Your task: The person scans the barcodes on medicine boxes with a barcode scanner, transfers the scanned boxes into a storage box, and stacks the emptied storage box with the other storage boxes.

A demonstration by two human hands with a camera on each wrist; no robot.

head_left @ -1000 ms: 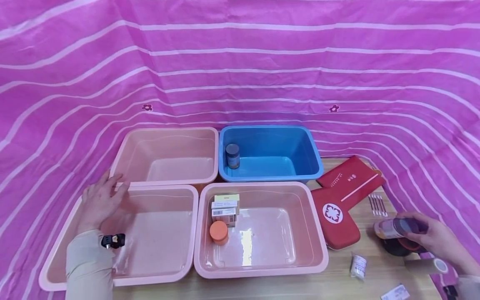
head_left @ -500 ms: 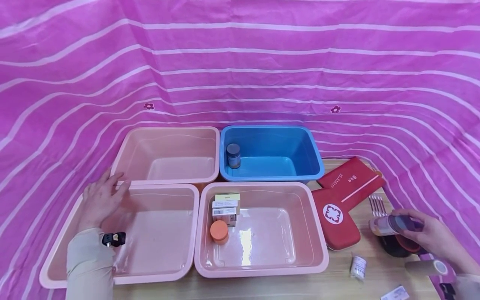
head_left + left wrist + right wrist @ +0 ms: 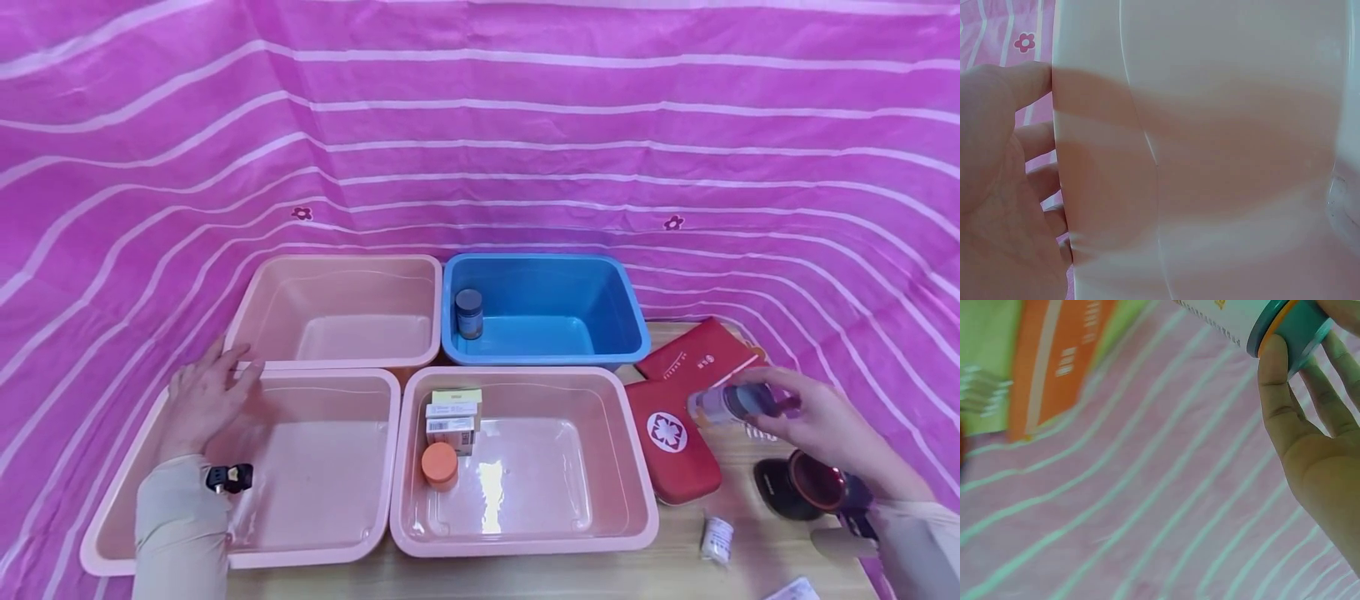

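My right hand grips a bottle by its dark cap and holds it tilted sideways over the red first-aid case. In the right wrist view, fingers and thumb curl round the bottle cap, and the pale label shows beside it. On the left, my left hand rests with spread, relaxed fingers at the back left rim of the near-left pink bin. The left wrist view shows the fingers touching the bin's edge.
The near-right pink bin has small boxes and an orange-lidded jar. A dark-capped bottle stands in the blue bin. Behind is another pink bin. Black items, a small white roll and cotton swabs lie right.
My right hand has lifted the bottle away from the black items and carried it up and to the left, over the red case. The left hand stays in place.
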